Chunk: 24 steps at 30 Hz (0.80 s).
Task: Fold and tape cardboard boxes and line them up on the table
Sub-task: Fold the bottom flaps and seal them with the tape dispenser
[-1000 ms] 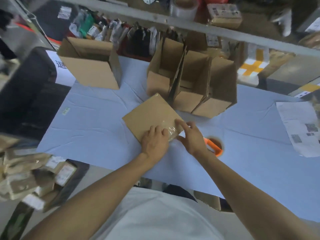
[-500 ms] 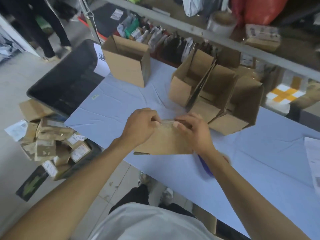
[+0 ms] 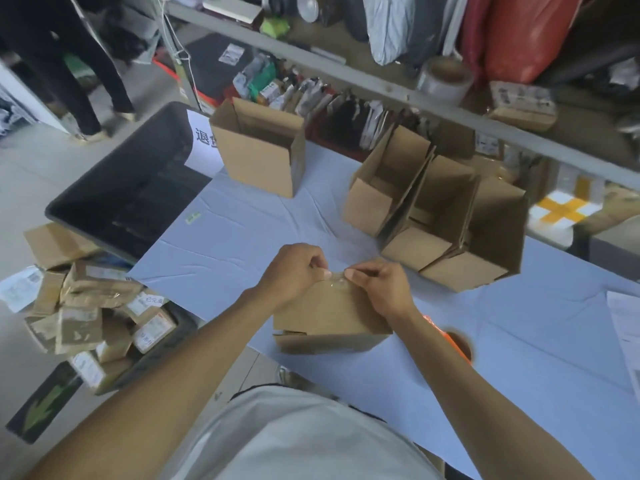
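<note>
Pinching clear tape (image 3: 333,279) atop one brown cardboard box (image 3: 330,315), my two hands, left (image 3: 294,271) and right (image 3: 379,284); four open boxes (image 3: 261,150) stand at twelve o'clock.

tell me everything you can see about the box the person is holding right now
The held box is plain brown cardboard, folded into shape and stood on the blue table cover near its front edge. Its loose flaps show at the bottom, nearest the person. A strip of clear tape runs over its top edge. The left hand and the right hand pinch the tape there, fingers curled over the edge. It stands apart from the open boxes behind.
</note>
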Each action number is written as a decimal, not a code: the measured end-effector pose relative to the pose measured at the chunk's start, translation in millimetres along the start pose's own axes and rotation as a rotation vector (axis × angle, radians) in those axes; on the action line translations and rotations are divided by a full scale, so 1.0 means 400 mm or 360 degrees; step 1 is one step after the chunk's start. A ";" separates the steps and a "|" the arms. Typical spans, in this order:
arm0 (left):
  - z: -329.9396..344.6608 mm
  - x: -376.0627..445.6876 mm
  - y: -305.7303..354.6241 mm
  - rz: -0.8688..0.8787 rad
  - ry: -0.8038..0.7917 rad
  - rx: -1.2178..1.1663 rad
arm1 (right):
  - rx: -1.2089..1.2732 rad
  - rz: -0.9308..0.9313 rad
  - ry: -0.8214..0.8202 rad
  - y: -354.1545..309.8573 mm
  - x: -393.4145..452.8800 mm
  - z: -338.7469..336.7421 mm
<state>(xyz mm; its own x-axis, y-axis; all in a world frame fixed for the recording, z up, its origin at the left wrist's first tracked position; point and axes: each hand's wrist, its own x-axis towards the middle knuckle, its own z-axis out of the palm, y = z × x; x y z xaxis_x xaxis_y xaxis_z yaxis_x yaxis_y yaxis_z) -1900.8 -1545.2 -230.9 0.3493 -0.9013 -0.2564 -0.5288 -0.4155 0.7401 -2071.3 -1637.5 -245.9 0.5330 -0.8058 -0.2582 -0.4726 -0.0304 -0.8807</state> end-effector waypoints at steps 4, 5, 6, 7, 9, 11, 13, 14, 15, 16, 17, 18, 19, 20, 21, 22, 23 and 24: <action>-0.003 0.019 -0.015 0.0057 0.0027 0.0137 | 0.0060 0.0002 0.0052 0.006 -0.002 0.008; -0.004 0.021 -0.018 0.0093 0.0006 0.0134 | 0.0071 0.0005 0.0075 0.010 -0.006 0.008; -0.008 0.024 -0.024 0.0122 -0.0037 0.0133 | 0.0084 0.0011 0.0097 0.014 -0.011 0.008; -0.015 0.025 -0.033 0.0147 -0.0093 0.0138 | 0.0098 0.0007 0.0110 0.018 -0.015 0.009; -0.020 0.023 -0.052 0.0165 -0.0160 0.0122 | 0.0096 -0.0027 0.0120 0.022 -0.022 0.013; -0.007 0.015 -0.062 0.0158 -0.0088 0.0096 | 0.0110 -0.0048 0.0125 0.020 -0.030 0.018; 0.004 0.009 -0.058 0.0200 -0.0011 0.0093 | 0.0140 -0.0035 0.0139 0.018 -0.035 0.016; 0.003 0.009 -0.057 0.0216 0.0005 0.0077 | 0.0152 -0.0021 0.0152 0.014 -0.035 0.014; 0.000 0.012 -0.059 0.0223 0.0010 0.0054 | 0.0170 0.0002 0.0164 0.012 -0.033 0.014; -0.001 0.008 -0.061 0.0223 0.0009 0.0031 | 0.0193 0.0028 0.0172 0.012 -0.036 0.013; -0.001 0.003 -0.065 0.0214 0.0016 0.0006 | 0.0212 0.0042 0.0171 0.013 -0.039 0.013; 0.002 -0.002 -0.068 0.0195 0.0041 -0.0018 | 0.0215 0.0043 0.0163 0.014 -0.041 0.016; 0.008 -0.012 -0.068 0.0169 0.0079 -0.0037 | 0.0190 0.0040 0.0147 0.014 -0.044 0.018; 0.017 -0.022 -0.065 0.0145 0.0121 -0.0044 | 0.0148 0.0036 0.0131 0.009 -0.048 0.019; 0.024 -0.033 -0.059 0.0130 0.0164 -0.0043 | 0.0063 0.0020 0.0128 0.006 -0.052 0.019; 0.029 -0.040 -0.052 0.0130 0.0206 -0.0037 | -0.0128 -0.0055 0.0142 0.003 -0.055 0.015; 0.030 -0.041 -0.045 0.0130 0.0242 -0.0044 | -0.0424 -0.0193 0.0154 0.000 -0.056 0.009; 0.030 -0.041 -0.041 0.0123 0.0270 -0.0067 | -0.0755 -0.0349 0.0122 -0.002 -0.062 0.003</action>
<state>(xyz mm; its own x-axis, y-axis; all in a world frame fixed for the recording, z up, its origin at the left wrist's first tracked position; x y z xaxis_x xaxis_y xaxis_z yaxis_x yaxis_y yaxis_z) -1907.1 -1525.1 -246.4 0.4362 -0.8951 -0.0921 -0.5273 -0.3372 0.7799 -2083.2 -1616.9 -239.3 0.6107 -0.7907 -0.0426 -0.6307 -0.4532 -0.6299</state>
